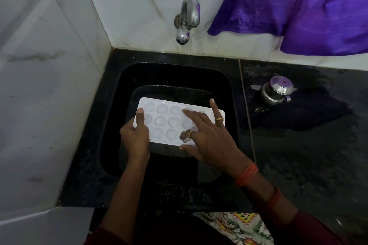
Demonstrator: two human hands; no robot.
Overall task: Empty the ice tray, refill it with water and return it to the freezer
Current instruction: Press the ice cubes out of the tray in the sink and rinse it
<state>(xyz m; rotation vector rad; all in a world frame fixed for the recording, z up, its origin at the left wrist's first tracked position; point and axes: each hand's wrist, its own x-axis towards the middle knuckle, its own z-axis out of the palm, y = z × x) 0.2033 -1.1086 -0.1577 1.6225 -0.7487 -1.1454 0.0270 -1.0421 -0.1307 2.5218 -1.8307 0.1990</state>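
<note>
The tap point(189, 16) juts above the sink's point(175, 66) far side; a tiled wall point(49, 85) closes the left; a steel pot point(275, 92) stands right.

The left hand point(135, 135) gripped the left end of the white ice tray point(163, 123), thumb on top. The right hand point(209, 139) lay spread across the tray's right half, fingers on the cavities. Both hands were over the black sink point(169, 73). The tap point(188, 18) was beyond the hands, and a steel pot point(276, 91) stood to the right of the right hand.
</note>
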